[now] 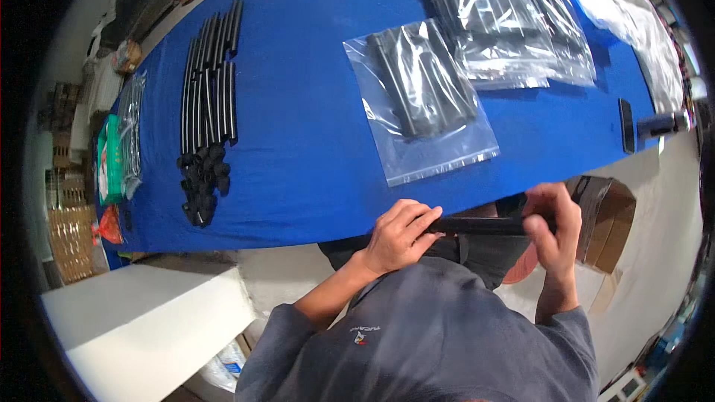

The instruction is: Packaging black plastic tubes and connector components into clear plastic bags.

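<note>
A black tube (484, 225) lies level across my lap, just off the near edge of the blue-covered table (298, 104). My left hand (402, 234) is closed round its left end. At the other end my right hand (553, 225) curls its fingers over the tube, slightly blurred by motion, and hides that tip. Beyond my hands on the cloth lies a clear zip bag (424, 97) with several black tubes inside. To the left, loose black tubes (208, 104) are lined up in two rows, and small black round pieces (201, 182) are heaped below them.
Filled clear bags (514, 22) are stacked at the far right. A black phone-like slab (626, 126) and a dark cylinder (663, 125) sit by the right edge. A green package (110, 160) is at the left edge. A cardboard box (611, 223) stands on the floor, and a white box (149, 320) at lower left.
</note>
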Tool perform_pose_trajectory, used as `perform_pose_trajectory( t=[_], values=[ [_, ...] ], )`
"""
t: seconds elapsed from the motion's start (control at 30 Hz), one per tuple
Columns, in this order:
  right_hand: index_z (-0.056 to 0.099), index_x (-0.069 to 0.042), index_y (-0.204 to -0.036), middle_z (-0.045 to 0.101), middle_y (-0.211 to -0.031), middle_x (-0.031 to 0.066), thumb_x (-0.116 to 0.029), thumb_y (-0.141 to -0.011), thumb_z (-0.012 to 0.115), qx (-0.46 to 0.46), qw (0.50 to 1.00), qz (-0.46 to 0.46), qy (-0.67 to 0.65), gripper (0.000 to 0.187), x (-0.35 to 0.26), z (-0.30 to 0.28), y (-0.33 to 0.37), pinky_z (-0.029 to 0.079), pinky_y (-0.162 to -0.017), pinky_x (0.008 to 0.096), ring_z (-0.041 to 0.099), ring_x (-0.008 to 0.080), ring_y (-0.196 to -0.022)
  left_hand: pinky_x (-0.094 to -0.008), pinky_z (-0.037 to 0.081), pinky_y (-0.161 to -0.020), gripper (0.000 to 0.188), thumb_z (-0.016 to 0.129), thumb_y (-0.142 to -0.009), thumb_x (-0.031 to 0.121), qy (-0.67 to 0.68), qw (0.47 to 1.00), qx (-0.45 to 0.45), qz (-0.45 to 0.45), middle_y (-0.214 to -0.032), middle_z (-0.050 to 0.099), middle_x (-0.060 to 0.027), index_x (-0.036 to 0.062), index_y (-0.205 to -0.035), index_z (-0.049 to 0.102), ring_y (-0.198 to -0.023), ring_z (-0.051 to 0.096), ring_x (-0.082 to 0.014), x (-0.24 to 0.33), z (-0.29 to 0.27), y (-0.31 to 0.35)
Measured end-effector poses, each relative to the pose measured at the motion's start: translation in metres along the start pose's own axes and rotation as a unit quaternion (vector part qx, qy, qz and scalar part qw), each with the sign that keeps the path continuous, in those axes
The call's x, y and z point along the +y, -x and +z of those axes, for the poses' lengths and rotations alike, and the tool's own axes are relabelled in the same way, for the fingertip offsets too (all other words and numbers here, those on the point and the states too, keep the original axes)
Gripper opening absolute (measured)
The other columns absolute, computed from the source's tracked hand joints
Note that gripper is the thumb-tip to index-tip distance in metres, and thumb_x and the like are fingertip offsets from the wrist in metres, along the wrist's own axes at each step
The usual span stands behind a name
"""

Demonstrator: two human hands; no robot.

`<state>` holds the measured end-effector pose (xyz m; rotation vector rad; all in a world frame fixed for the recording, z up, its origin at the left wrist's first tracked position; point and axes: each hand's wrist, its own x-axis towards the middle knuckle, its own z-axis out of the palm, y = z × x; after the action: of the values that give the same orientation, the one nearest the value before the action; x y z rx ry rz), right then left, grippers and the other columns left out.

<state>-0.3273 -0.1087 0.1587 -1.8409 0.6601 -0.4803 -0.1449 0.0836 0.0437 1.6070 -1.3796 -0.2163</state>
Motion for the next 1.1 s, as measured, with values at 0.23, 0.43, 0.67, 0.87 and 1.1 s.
perform_pose_trajectory(
  t=[0.23, 0.43, 0.67, 0.87, 1.1],
  values=[
    [0.041, 0.001, -0.142, 0.059, -0.115, 0.0086, -0.013, -0.077, 0.084, 0.005, 0.957, 0.03, -0.289, 0.079, 0.031, 0.028, 0.029, 0.051, -0.079, 0.026, 0.061, 0.0126, -0.09, -0.0368, 0.053, -0.076, 0.041, 0.078, -0.077, 0.013, 0.1, 0.97, -0.192, -0.108, -0.092, 0.068, -0.0126, -0.0007, -0.112, 0.062, -0.083, 0.067, -0.0264, 0.035, 0.016, -0.006],
    [0.052, 0.001, -0.131, 0.062, -0.114, 0.0192, -0.025, -0.08, 0.079, -0.096, 0.981, -0.113, 0.124, 0.063, 0.046, 0.043, 0.045, 0.054, -0.082, 0.0391, 0.064, 0.0339, -0.099, -0.0294, 0.052, -0.084, 0.033, 0.077, -0.082, 0.0, 0.435, 0.825, -0.077, -0.352, -0.099, 0.066, -0.0052, 0.0016, -0.11, 0.059, -0.093, 0.064, -0.0136, 0.039, 0.022, -0.004],
    [0.054, 0.003, -0.125, 0.06, -0.11, 0.0175, -0.015, -0.079, 0.074, -0.033, 0.973, -0.121, 0.193, 0.054, 0.056, 0.073, 0.055, 0.053, -0.08, 0.0411, 0.063, 0.0335, -0.096, -0.0277, 0.055, -0.073, 0.021, 0.079, -0.082, 0.003, 0.387, 0.831, 0.003, -0.4, -0.089, 0.07, -0.0062, 0.0002, -0.097, 0.064, -0.079, 0.066, -0.0135, 0.051, 0.027, -0.008],
    [0.055, 0.003, -0.125, 0.063, -0.102, 0.0136, -0.012, -0.082, 0.071, -0.038, 0.998, -0.023, 0.043, 0.048, 0.062, 0.075, 0.063, 0.052, -0.074, 0.0352, 0.064, 0.0262, -0.087, -0.0318, 0.053, -0.072, 0.022, 0.079, -0.084, 0.013, 0.146, 0.946, -0.101, -0.272, -0.087, 0.07, -0.0081, 0.0007, -0.098, 0.067, -0.078, 0.066, -0.0163, 0.041, 0.012, -0.023],
    [0.055, 0.002, -0.124, 0.061, -0.094, -0.0006, -0.014, -0.089, 0.069, -0.06, 0.939, 0.178, -0.288, 0.041, 0.083, 0.037, 0.093, 0.046, -0.073, 0.0223, 0.054, 0.0047, -0.081, -0.0458, 0.044, -0.098, 0.032, 0.074, -0.08, 0.011, -0.239, 0.966, -0.091, 0.032, -0.137, 0.053, -0.0202, 0.0145, -0.112, 0.072, -0.124, 0.05, -0.0392, -0.017, -0.008, -0.023]
  ],
)
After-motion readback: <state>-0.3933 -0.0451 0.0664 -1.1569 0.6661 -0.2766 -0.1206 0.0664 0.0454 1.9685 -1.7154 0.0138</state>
